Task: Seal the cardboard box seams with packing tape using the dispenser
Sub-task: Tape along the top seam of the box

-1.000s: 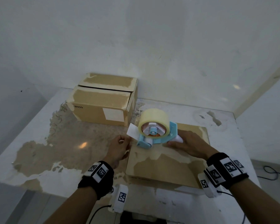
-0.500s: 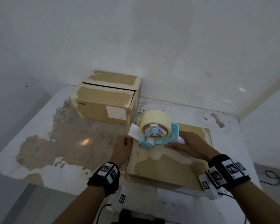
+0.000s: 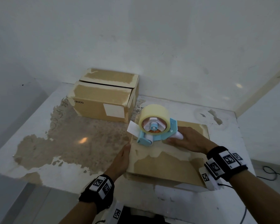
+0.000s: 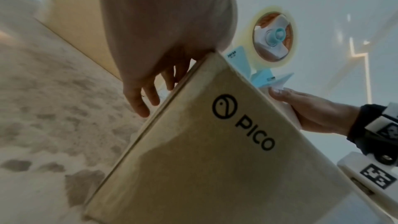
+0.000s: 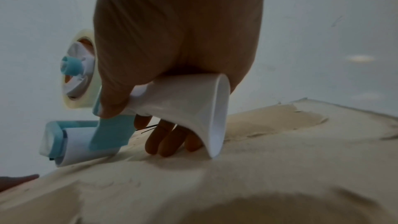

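A flat cardboard box printed PICO lies on the table in front of me. A blue tape dispenser with a pale yellow roll stands on the box top near its left edge, its front roller touching the cardboard. My right hand grips the white handle, fingers curled under it. A loose white tape tab sticks out past the box's left edge. My left hand lies against the box's left side, its fingers fairly straight, pointing down.
A second, taller cardboard box stands at the back left against the wall. The worn white table has its front edge close to my wrists. A dark cable lies on the floor at the right.
My left hand has drawn back from beside the tape tab and settled lower against the box's left side. The dispenser and right hand have stayed in place on the box.
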`<action>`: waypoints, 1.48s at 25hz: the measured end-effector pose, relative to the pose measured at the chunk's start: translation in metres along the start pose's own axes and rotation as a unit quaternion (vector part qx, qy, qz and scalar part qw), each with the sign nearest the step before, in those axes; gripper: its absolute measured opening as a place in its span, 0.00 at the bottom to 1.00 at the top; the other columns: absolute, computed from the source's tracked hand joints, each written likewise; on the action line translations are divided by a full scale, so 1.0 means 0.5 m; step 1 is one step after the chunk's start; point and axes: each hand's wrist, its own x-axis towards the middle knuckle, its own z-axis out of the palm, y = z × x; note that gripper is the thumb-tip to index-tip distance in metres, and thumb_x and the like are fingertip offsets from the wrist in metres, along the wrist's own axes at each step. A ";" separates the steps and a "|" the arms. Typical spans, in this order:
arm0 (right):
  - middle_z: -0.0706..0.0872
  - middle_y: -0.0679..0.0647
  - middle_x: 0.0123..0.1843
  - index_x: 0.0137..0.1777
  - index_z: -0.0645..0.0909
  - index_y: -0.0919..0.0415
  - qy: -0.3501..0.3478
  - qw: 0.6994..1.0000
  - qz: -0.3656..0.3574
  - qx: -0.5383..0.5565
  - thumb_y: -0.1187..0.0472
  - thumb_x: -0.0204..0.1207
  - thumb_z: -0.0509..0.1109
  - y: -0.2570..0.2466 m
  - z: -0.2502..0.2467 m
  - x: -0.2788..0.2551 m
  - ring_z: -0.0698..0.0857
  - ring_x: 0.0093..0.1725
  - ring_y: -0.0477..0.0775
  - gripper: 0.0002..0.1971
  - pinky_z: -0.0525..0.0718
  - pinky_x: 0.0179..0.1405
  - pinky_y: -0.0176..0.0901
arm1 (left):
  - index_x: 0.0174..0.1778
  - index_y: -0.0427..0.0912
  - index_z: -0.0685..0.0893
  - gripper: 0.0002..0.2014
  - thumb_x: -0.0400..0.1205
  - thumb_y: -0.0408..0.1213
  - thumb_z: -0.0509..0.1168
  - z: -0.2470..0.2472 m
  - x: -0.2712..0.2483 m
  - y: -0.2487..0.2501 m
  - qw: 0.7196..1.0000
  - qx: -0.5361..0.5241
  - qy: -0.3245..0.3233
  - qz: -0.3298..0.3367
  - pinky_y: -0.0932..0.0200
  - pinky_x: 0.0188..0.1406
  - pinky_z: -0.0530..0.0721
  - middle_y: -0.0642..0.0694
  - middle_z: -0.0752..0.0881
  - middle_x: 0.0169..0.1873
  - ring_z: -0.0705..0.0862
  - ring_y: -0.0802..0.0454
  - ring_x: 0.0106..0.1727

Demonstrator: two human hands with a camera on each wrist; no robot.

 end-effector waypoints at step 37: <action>0.87 0.44 0.61 0.67 0.78 0.44 -0.029 0.997 0.006 -0.069 0.27 0.75 0.51 0.083 -0.063 -0.104 0.86 0.53 0.45 0.31 0.85 0.56 0.45 | 0.70 0.48 0.76 0.24 0.89 0.50 0.41 0.002 0.055 0.049 0.996 0.083 0.003 0.023 0.64 0.43 0.76 0.46 0.83 0.58 0.82 0.54 0.51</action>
